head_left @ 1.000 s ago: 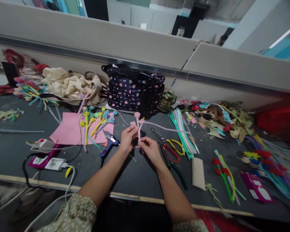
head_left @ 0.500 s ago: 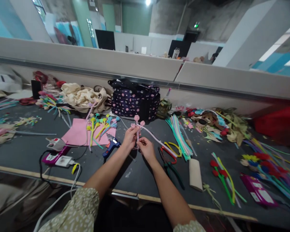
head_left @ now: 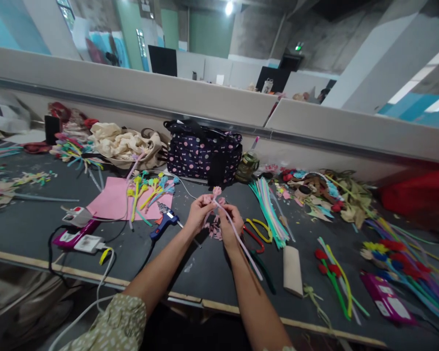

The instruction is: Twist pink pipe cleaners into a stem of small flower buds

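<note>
Both hands meet over the middle of the dark table around a pink pipe-cleaner flower [head_left: 217, 191] with several small fluffy heads. My left hand [head_left: 198, 214] pinches it just under the heads. Fingers of my right hand [head_left: 230, 223] are closed on its stem side, and a long pale pink pipe cleaner [head_left: 247, 253] runs from there down over the right wrist. Small pink pieces [head_left: 214, 228] lie on the table beneath the hands. Left of them rests a blue glue gun [head_left: 164, 223]; to the right are red-handled pliers [head_left: 254, 238] and yellow-handled ones [head_left: 261, 229].
A bundle of pipe cleaners [head_left: 269, 209] and a beige block [head_left: 292, 270] lie to the right. Yellow and blue pipe-cleaner flowers [head_left: 146, 192] rest on pink sheets [head_left: 108, 200]. A patterned bag [head_left: 205, 151] stands behind. Left is a power strip [head_left: 78, 236] with cables.
My right hand has moved up beside the left at the flower heads. The long pink pipe cleaner has swung down across my right wrist. The view has shifted slightly.
</note>
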The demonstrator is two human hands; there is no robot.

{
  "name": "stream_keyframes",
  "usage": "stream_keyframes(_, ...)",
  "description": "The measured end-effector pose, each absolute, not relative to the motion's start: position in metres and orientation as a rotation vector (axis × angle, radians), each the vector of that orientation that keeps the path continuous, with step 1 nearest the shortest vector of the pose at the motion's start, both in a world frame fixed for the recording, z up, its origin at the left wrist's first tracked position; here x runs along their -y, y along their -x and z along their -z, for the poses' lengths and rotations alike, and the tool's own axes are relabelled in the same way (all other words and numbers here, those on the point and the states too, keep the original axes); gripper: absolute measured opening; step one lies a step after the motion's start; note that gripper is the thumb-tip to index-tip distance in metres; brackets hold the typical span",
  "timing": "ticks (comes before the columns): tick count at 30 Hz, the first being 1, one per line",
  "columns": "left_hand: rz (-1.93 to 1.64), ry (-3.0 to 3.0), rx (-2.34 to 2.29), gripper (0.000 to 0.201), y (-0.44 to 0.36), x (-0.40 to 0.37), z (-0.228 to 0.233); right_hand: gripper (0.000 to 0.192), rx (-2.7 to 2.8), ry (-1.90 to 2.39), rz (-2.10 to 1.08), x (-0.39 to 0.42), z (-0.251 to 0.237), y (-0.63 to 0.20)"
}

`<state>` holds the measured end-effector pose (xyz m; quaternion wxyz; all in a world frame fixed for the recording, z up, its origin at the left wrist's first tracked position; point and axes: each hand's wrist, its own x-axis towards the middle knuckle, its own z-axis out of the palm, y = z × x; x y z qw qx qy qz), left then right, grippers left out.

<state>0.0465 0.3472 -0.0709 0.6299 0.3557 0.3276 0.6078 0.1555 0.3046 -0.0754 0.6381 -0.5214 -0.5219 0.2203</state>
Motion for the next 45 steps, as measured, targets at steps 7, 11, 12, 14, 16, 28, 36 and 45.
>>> stream_keyframes(7,-1.354,-0.836,-0.723,0.034,-0.037,-0.346,0.068,0.021,1.231,1.202,-0.444,-0.306,0.077,-0.162)
stream_keyframes(11,-1.244,-0.802,-0.758,0.024,-0.033,-0.348,0.071,0.022,1.237,1.212,-0.407,-0.307,0.075,-0.163)
stream_keyframes(12,-1.213,-0.816,-0.768,0.025,-0.032,-0.349,0.072,0.023,1.235,1.218,-0.407,-0.308,0.075,-0.163)
stream_keyframes(14,-1.158,-0.856,-0.778,0.026,-0.03,-0.35,0.073,0.023,1.225,1.212,-0.423,-0.309,0.075,-0.164)
stream_keyframes(16,-1.118,-0.888,-0.799,0.028,-0.028,-0.35,0.074,0.024,1.216,1.198,-0.45,-0.309,0.075,-0.166)
stream_keyframes(28,-1.057,-0.966,-0.842,0.032,-0.029,-0.351,0.081,0.023,1.286,1.2,-0.413,-0.307,0.075,-0.167)
stream_keyframes(36,-1.04,-0.932,-0.843,0.032,-0.028,-0.353,0.082,0.02,1.332,1.177,-0.39,-0.306,0.078,-0.166)
stream_keyframes(45,-1.043,-0.97,-0.833,0.03,-0.028,-0.352,0.083,0.021,1.348,1.174,-0.345,-0.305,0.071,-0.166)
